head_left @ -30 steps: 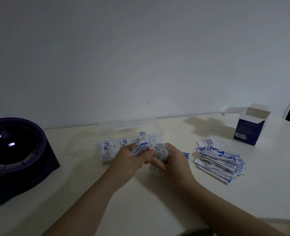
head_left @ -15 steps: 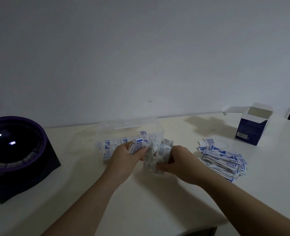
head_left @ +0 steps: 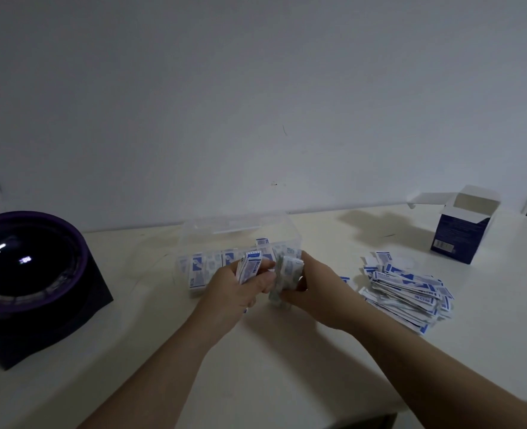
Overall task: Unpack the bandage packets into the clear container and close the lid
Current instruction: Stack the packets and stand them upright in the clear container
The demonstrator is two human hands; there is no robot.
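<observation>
Holding a bundle of bandage packets in each hand, you are working low over the table (head_left: 256, 373), right in front of the clear container (head_left: 287, 226).

Your left hand (head_left: 240, 287) is curling fingers and thumb round a blue-and-white stack (head_left: 251, 269). Your right hand (head_left: 316, 287) is pinching a paler bunch (head_left: 287, 272), and the two hands are almost touching. Just behind them the clear container is sitting with a row of packets (head_left: 198, 269) standing upright inside. I cannot make out its lid. To your right a loose pile (head_left: 407, 294) is lying on the table. Farther back right an open carton (head_left: 460, 233) is standing with its flap up. At far left a dark purple round object (head_left: 27, 274) is sitting near the wall (head_left: 256, 103).
</observation>
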